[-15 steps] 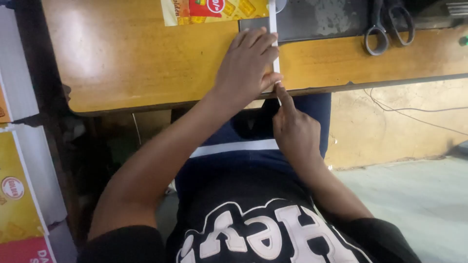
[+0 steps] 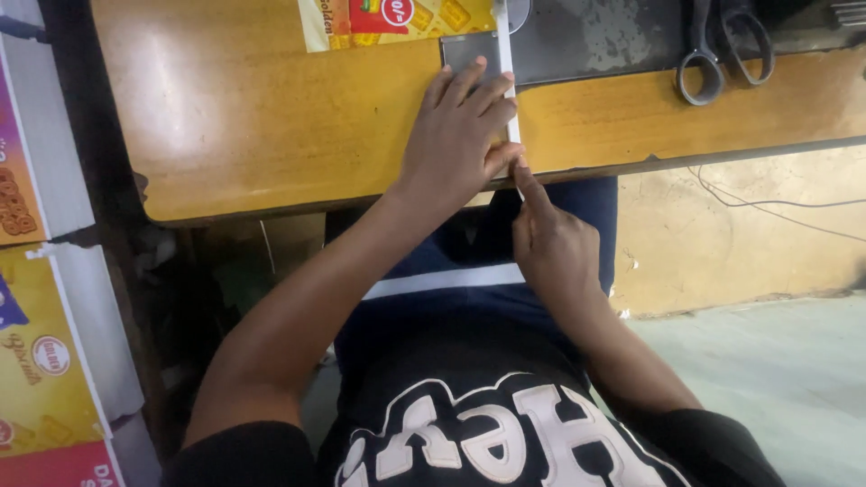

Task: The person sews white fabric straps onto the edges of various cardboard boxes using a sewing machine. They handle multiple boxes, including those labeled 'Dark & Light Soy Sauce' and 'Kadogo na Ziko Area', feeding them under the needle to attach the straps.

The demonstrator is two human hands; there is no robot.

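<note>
My left hand (image 2: 460, 135) lies flat, fingers spread, on a grey card sheet (image 2: 469, 50) on the wooden table (image 2: 262, 117). A narrow white strip (image 2: 505, 63) runs along the sheet's right edge toward the table's front edge. My right hand (image 2: 550, 243) is below the table's edge, its index finger stretched up and touching the strip's lower end beside my left thumb; the other fingers are curled. A yellow and red printed carton flap (image 2: 397, 20) joins the grey sheet at the top.
Black-handled scissors (image 2: 726, 50) lie on a dark grey metal plate (image 2: 595, 41) at the table's back right. Printed cartons (image 2: 45, 361) are stacked at the left. A thin cable (image 2: 776, 207) crosses the floor at the right.
My left hand has shifted slightly, leaving more of the grey sheet uncovered. My right index finger stays at the strip's lower end.
</note>
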